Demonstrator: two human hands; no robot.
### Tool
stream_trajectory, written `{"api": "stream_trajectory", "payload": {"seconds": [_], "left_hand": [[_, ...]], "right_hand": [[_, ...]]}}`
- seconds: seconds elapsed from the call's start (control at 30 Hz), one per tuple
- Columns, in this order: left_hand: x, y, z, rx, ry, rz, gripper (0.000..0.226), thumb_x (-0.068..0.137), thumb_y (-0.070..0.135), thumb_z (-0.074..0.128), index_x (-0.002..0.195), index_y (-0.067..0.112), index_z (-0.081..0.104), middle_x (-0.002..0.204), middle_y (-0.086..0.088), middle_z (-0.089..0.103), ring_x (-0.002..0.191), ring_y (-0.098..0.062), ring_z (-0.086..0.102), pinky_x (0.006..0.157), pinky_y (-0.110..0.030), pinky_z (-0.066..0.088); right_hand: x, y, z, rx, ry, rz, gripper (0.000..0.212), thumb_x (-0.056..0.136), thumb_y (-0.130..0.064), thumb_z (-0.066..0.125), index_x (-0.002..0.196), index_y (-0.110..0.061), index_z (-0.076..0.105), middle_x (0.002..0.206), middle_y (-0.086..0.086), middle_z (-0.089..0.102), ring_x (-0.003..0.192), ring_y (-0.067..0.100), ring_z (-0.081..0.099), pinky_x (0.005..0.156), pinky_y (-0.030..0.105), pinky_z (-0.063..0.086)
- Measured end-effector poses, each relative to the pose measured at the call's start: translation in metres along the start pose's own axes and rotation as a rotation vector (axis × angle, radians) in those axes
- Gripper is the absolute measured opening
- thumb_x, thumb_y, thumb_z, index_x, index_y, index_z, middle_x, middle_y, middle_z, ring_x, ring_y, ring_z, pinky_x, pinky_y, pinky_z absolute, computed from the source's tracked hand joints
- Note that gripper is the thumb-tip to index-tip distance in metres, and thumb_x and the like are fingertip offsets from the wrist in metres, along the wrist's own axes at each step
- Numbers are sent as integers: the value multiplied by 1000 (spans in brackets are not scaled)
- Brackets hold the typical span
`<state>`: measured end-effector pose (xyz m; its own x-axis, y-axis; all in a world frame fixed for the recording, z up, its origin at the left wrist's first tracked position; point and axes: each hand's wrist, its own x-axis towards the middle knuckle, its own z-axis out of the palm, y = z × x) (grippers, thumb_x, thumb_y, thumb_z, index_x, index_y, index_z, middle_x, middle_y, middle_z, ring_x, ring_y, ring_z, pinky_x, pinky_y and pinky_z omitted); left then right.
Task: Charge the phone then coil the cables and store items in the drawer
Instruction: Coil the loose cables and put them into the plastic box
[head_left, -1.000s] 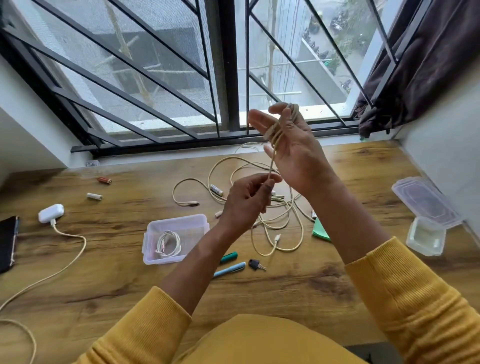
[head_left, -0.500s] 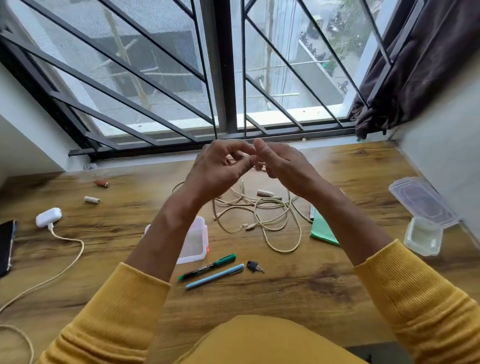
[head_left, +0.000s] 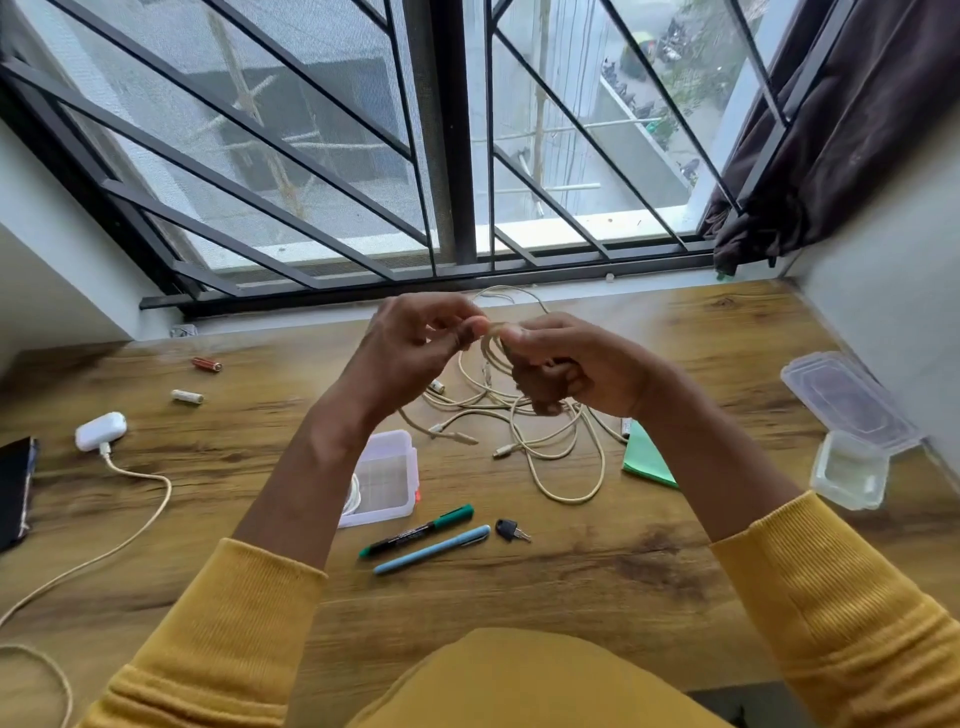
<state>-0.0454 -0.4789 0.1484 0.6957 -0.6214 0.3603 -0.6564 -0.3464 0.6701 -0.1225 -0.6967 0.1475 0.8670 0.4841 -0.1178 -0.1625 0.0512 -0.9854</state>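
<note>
Since half a second ago I see little change: my left hand and right hand stay raised together above the counter, near its far edge by the window. Both pinch the cream cable between fingertips, the right hand's fingers curled round its gathered loops. A second ago the right hand was held higher, open-palmed, with the cable wrapped over it. The loose tangle of cables lies beneath the hands. The white charger sits near the left edge, beside the phone.
</note>
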Motion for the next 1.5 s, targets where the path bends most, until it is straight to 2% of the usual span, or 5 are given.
{"api": "stream_trajectory", "payload": {"seconds": [0.4,0.6,0.83,1.13,1.5], "left_hand": [[-25,4,44,101,60,-226,31,106,22,59,135,27,67,84,9,71,82,-13,71,79,-41,60],[-36,23,62,193,-51,-180,26,107,28,55,129,26,69,93,5,77,93,-20,72,89,-49,57],[-29,38,49,254,-72,-61,24,104,34,62,122,20,71,104,2,72,92,-19,64,80,-42,54],[-15,36,10,386,78,-49,8,87,36,84,92,33,80,82,13,74,74,-6,68,69,-35,58],[-12,-1,4,188,41,11,28,94,49,73,111,26,76,99,9,66,87,-8,65,72,-36,59]], "right_hand": [[21,-11,17,529,312,-284,36,113,-38,32,89,-20,52,85,0,67,106,26,71,110,54,30],[29,2,19,492,498,-362,39,115,-41,27,132,-22,56,133,5,71,134,23,63,103,46,35],[37,20,23,175,738,-344,38,116,-31,35,147,-18,54,124,16,75,127,23,68,118,42,44],[31,26,37,-129,585,-231,30,115,-15,38,118,-1,64,91,9,72,78,14,71,66,33,60],[16,25,34,66,142,104,94,104,-74,4,88,-3,63,53,-1,29,45,13,20,48,29,14]]}}
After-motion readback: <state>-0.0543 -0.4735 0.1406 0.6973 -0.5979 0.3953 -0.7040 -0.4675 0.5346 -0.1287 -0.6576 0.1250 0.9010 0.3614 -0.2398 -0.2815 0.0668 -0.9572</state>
